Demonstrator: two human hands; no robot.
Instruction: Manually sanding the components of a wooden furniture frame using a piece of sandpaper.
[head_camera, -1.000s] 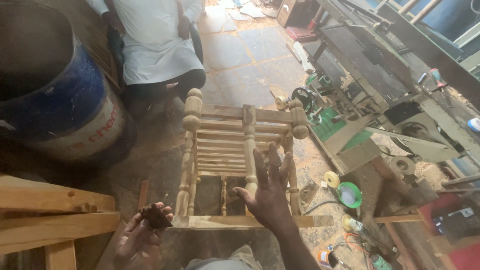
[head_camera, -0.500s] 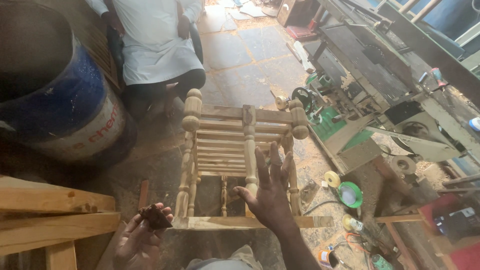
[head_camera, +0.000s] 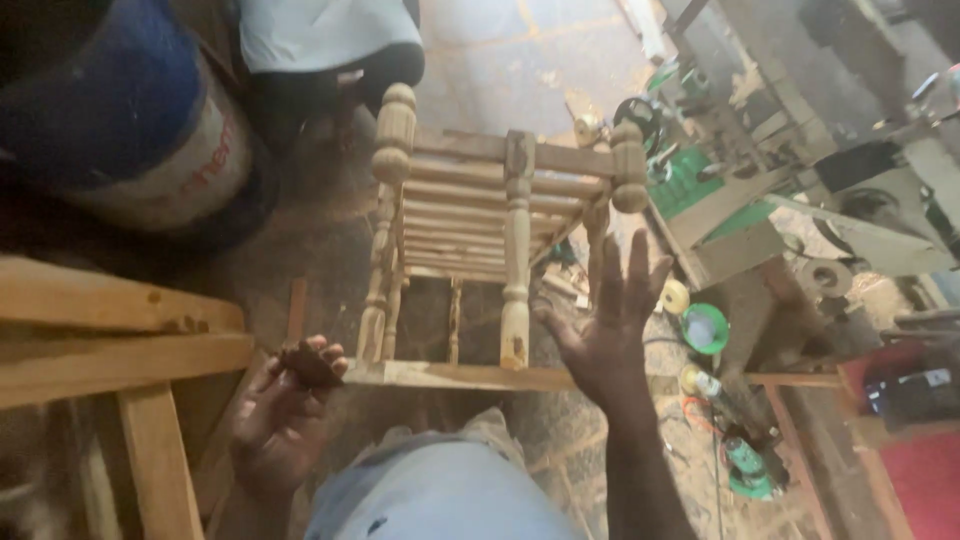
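An unfinished wooden chair frame (head_camera: 505, 220) with turned posts and several slats lies on the floor in front of me. My right hand (head_camera: 607, 330) is raised beside its right side, palm spread and fingers apart, holding nothing. My left hand (head_camera: 280, 415) is low at the left with its fingers curled around a small dark piece (head_camera: 310, 365), perhaps worn sandpaper. It hovers near the frame's bottom rail (head_camera: 460, 376). My knee in light blue cloth (head_camera: 450, 490) fills the bottom centre.
A blue and white drum (head_camera: 130, 130) stands at the upper left. Pale wooden beams (head_camera: 110, 340) cross the left side. Another person (head_camera: 320, 45) sits beyond the frame. Woodworking machines (head_camera: 800, 190), a green cup (head_camera: 705, 328) and a tape roll (head_camera: 676, 296) crowd the right.
My right hand has come off the chair's slats and moved right, with its fingers spread. The view has dipped and drawn closer. My left hand still holds the dark piece.
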